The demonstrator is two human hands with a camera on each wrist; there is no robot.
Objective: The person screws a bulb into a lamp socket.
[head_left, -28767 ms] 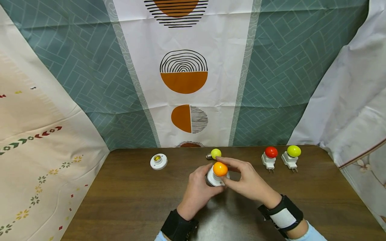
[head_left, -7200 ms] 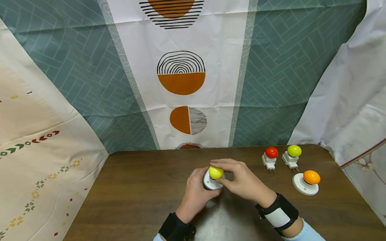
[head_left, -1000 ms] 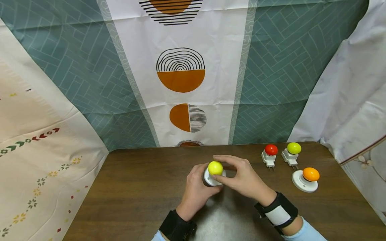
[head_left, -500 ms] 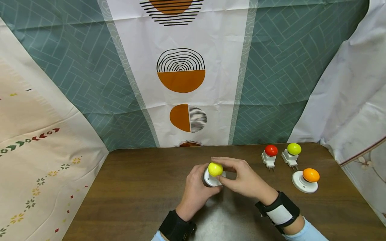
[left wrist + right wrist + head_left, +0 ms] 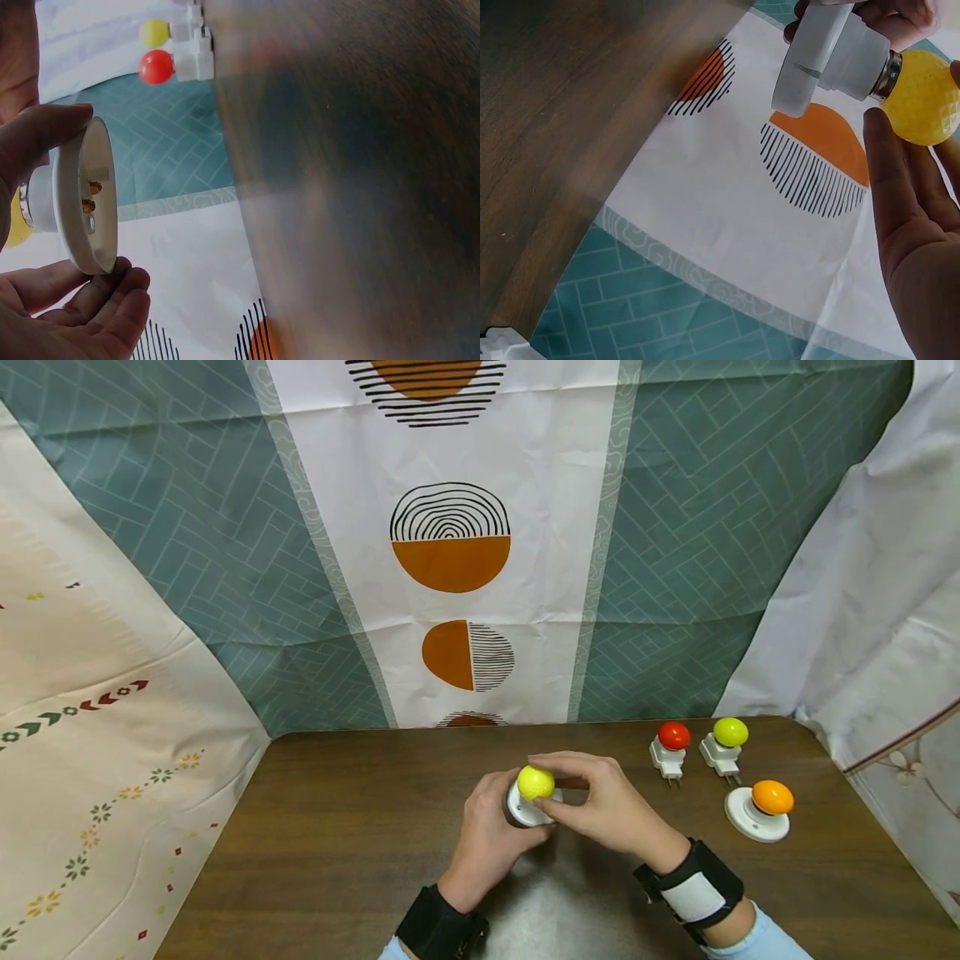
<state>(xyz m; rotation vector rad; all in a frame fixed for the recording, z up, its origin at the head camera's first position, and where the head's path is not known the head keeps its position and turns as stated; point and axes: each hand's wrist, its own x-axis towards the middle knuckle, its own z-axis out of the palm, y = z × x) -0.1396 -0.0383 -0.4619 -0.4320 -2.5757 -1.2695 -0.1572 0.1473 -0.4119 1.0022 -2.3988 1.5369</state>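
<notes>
My left hand (image 5: 498,822) holds a white round lamp holder (image 5: 525,812) by its base rim, above the table. In the left wrist view the underside of the lamp holder (image 5: 96,199) shows, hollow with brass screws. A yellow light bulb (image 5: 536,782) stands in the socket, and my right hand (image 5: 603,802) pinches it between thumb and fingers. In the right wrist view a band of the metal cap shows between the yellow bulb (image 5: 922,97) and the white socket (image 5: 855,60).
On the wooden table (image 5: 337,860), to the right, stand a red bulb (image 5: 673,736) and a yellow-green bulb (image 5: 731,732) in white plug-in sockets. Nearer lies a round lamp holder (image 5: 750,818) with an orange bulb (image 5: 772,797). Patterned cloth (image 5: 457,535) hangs behind.
The orange-bulb lamp holder has gone from my hands to the table's right side. The yellow bulb and other holder, earlier on the table, are now in my hands. Lately my right fingers shift slightly around the bulb.
</notes>
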